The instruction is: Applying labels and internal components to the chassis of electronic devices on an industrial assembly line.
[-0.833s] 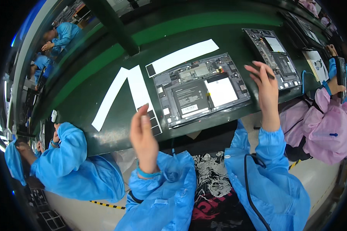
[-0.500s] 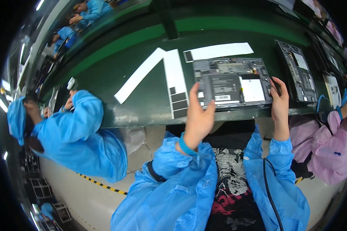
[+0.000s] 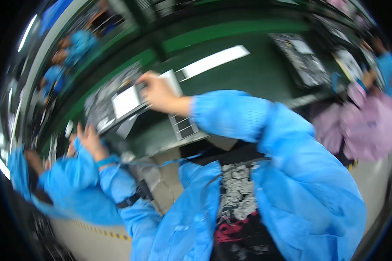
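Note:
An opened laptop base (image 3: 113, 92), its inner boards and a white panel showing, lies slanted at the left side of the green workbench (image 3: 154, 135). My right hand (image 3: 161, 93) reaches across to the left and is closed around its right end. At the near left corner is my left hand (image 3: 92, 141), its fingers pointing up along the edge; motion blurs the exact contact, but it appears to hold that corner. A white strip with dark squares (image 3: 185, 126) lies partly behind my right wrist. Another white strip (image 3: 215, 62) rests farther back.
A second opened laptop base (image 3: 300, 58) lies on the bench at the right. A person in blue (image 3: 61, 178) sits close on my left, and one in pink (image 3: 366, 117) on my right. A shelf post (image 3: 146, 30) rises behind the bench.
The laptop base has moved from in front of me to the left and turned to a slant, with both hands travelling along. The view has shifted and is blurred.

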A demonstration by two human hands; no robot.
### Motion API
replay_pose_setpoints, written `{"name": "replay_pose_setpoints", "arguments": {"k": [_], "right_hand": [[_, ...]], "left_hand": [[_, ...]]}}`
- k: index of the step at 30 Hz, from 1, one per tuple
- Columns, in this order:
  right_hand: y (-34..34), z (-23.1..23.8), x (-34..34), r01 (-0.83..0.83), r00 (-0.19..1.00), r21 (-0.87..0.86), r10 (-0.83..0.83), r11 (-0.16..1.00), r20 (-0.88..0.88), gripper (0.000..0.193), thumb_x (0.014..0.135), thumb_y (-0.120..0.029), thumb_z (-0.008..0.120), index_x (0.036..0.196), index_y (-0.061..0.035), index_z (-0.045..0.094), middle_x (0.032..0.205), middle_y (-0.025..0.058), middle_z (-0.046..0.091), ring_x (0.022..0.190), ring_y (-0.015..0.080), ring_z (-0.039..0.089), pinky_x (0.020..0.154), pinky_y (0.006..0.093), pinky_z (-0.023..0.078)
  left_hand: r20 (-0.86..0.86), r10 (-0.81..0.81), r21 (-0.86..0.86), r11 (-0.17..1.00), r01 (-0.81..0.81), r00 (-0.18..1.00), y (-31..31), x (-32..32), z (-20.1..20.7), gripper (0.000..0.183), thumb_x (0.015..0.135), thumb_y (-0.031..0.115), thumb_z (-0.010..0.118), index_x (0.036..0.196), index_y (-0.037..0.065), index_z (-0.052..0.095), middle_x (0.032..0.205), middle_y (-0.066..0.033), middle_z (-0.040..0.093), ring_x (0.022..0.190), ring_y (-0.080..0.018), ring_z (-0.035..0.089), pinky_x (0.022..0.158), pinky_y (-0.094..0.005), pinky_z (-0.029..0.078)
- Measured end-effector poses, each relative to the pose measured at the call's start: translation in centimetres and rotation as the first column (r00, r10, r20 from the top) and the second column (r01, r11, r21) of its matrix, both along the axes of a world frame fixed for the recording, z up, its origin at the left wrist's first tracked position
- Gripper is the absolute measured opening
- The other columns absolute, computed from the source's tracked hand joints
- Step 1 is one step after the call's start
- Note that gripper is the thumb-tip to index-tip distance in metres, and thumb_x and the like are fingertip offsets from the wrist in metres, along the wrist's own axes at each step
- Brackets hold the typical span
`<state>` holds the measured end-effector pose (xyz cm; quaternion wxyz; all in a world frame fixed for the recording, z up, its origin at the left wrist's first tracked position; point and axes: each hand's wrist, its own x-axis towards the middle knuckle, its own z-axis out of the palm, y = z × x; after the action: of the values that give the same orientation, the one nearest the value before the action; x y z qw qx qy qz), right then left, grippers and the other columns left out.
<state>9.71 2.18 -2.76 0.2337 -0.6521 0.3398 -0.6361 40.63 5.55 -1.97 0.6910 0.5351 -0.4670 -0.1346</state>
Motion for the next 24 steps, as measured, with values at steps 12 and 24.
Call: {"name": "replay_pose_setpoints", "arguments": {"k": [12,24], "right_hand": [[-1.9,-0.5,-0.9,-0.171,0.978,0.157,0.187,0.973,-0.089,0.033,0.069,-0.018,0.074,0.099,-0.0059,0.065,0.091,0.0155,0.069,0.089,0.0318,0.067,0.079,0.0374,0.053],[14.1,6.3,-45.6,0.784,0.573,-0.138,-0.792,0.605,-0.211,0.027,0.097,-0.029,0.053,0.110,-0.0077,0.063,0.094,0.0158,0.069,0.086,0.0323,0.068,0.074,0.0363,0.051]], "left_hand": [[0.844,0.133,0.209,0.811,-0.547,0.520,-4.8,0.0,-2.7,0.054,0.089,0.025,0.058,0.132,-0.005,0.048,0.126,-0.0299,0.055,0.118,-0.0429,0.053,0.100,-0.0424,0.042],[-0.245,-0.824,-0.093,0.545,0.833,0.511,8.5,-47.4,6.2,0.021,0.090,0.015,0.067,0.099,-0.004,0.070,0.092,-0.0130,0.070,0.080,-0.0199,0.069,0.073,-0.0294,0.056]]}}
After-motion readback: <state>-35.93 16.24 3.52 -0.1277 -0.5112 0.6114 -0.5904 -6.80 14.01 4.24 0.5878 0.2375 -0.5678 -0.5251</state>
